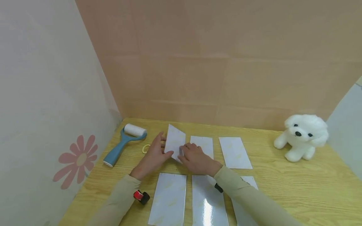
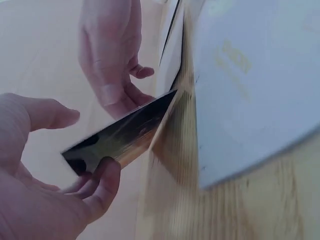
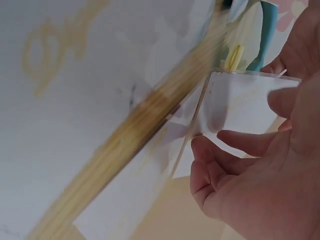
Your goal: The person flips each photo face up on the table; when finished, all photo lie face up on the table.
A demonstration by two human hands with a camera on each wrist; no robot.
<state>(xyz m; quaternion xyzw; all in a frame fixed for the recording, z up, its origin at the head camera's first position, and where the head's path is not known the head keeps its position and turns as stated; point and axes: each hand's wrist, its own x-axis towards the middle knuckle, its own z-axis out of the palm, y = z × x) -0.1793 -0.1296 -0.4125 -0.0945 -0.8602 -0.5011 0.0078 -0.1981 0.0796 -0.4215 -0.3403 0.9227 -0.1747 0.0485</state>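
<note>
Tilted up off the wooden table is a glossy white panel point(image 1: 174, 141) with faint yellow marks; its other face looks dark and reflective in the left wrist view. My left hand point(image 1: 154, 157) holds it by the left edge, thumb in front and fingers behind, the curled fingers lying against the dark face point(image 2: 125, 132). At the panel's lower right my right hand point(image 1: 196, 160) has its fingertips point(image 3: 198, 142) by the edge, apparently touching it, with the fingers loosely bent. Beneath the right hand lies another white panel point(image 1: 205, 144), partly hidden.
More white panels lie near me, including a left one point(image 1: 168, 199) and a shiny middle one point(image 1: 209, 201); one point(image 1: 234, 152) lies farther right. A blue-handled lint roller point(image 1: 120, 147) and a yellow ring point(image 1: 145, 148) are left. A white plush dog point(image 1: 302, 136) sits right.
</note>
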